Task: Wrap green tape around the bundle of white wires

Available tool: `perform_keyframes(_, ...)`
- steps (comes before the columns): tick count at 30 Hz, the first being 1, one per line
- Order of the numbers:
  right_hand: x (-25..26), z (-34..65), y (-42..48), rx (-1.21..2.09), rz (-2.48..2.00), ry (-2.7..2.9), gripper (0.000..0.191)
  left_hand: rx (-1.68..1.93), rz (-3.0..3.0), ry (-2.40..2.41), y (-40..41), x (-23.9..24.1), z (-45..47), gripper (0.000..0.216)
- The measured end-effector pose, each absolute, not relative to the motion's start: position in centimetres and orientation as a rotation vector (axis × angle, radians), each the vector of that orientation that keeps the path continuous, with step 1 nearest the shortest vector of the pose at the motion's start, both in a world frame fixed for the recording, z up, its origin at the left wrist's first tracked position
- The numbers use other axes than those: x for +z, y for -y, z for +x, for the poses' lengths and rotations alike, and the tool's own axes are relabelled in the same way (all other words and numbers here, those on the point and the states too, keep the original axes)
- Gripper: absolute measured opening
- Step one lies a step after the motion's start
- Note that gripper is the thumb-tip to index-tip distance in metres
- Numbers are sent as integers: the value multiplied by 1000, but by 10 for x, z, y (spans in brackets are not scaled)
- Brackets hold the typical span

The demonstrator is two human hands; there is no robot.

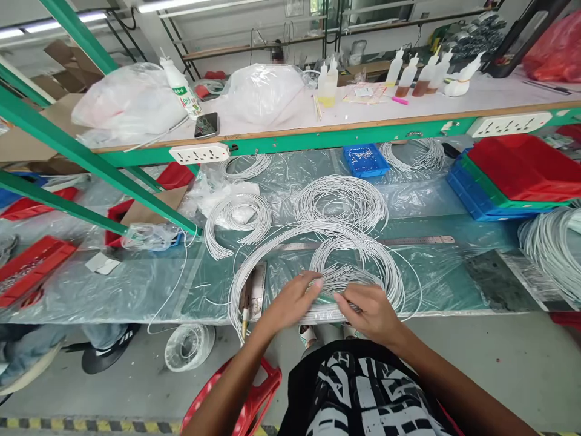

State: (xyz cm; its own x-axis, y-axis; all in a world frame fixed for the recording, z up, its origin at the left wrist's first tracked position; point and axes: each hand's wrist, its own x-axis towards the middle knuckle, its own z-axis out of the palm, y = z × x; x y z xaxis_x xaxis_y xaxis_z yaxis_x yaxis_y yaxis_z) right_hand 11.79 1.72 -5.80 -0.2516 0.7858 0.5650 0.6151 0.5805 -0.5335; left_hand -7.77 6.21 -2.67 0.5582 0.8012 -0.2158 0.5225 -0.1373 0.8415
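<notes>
A big loose coil of white wires (272, 245) lies on the table in front of me. Its cut ends (345, 275) fan out near the middle of the front edge. On the left of these ends, my left hand (295, 303) is closed, thumb and forefinger pinched at the wires. Opposite it, my right hand (370, 309) is closed too, its fingers curled on the wires. A small gap separates the two hands, and a straight stretch of the bundle (322, 313) runs just below them. My palms and fingers hide the exact grip.
Other wire coils (341, 203) lie behind, near a steel ruler (417, 241) and a blue tray (365, 160). Stacked trays (521, 169) stand right. A brush-like tool (246, 303) rests left. A shelf (290, 130) with bottles crosses behind; a green post (91, 157) slants at left.
</notes>
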Motion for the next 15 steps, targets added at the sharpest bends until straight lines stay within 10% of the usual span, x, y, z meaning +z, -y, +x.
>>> perform_keyframes(15,-26,130,-60,182,-868,2134,34,511,2043,-1200,-22,-17,-53,21)
